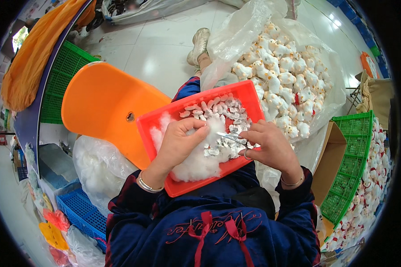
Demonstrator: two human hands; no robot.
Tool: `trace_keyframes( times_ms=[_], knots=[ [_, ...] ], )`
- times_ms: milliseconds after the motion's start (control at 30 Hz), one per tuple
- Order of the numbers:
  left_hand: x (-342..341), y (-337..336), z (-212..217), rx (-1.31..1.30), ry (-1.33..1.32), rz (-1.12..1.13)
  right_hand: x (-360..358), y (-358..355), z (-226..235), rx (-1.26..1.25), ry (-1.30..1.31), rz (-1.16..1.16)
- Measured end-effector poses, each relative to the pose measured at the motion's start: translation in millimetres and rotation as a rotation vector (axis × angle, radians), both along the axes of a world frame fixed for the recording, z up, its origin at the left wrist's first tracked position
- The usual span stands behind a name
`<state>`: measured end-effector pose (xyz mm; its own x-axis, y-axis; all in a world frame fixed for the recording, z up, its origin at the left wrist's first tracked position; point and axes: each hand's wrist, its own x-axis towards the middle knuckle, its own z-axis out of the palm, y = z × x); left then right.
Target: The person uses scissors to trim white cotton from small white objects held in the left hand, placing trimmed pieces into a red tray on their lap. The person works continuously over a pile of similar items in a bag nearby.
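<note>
A red tray (pixel 178 189) rests tilted across my lap. Fluffy white stuffing (pixel 198 164) fills its left and near side, and several small white pieces (pixel 218 104) lie along its far and right side. My left hand (pixel 182 138) is over the stuffing with thumb and fingers pinched together; what they hold is hidden. In my right hand (pixel 269 144) are small silver scissors (pixel 231 136), gripped by the finger loops. Their tips point left toward my left hand, above the stuffing and small pieces.
Beyond the tray to the right, a large clear bag (pixel 229 38) holds many white plush toys (pixel 294 80). An orange chair (pixel 102 104) stands at left, near a bag of stuffing (pixel 98 167) and a blue crate (pixel 82 209). Green crates (pixel 349 155) and a cardboard box (pixel 332 149) are at right.
</note>
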<state>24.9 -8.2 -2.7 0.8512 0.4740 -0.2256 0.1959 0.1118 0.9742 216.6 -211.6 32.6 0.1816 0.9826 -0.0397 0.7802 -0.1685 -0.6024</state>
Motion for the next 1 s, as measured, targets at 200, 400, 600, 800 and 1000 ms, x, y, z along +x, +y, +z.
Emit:
trace_keyframes(
  times_ms=[200,400,600,800,1000],
  knots=[
    [4,12,13,0.034,0.074,-0.151,-5,1,-1,-0.043,-0.008,0.007],
    [3,14,0,-0.017,0.102,-0.031,4,-6,27,-0.029,-0.088,-0.015],
    [5,11,2,-0.208,0.092,0.029,-5,12,25,0.049,-0.213,-0.037],
    [0,14,-1,-0.297,0.021,0.056,0,7,20,-0.108,-0.254,-0.020],
    [3,7,-5,-0.162,-0.004,0.034,-7,12,22,-0.147,-0.216,0.022]
  ],
)
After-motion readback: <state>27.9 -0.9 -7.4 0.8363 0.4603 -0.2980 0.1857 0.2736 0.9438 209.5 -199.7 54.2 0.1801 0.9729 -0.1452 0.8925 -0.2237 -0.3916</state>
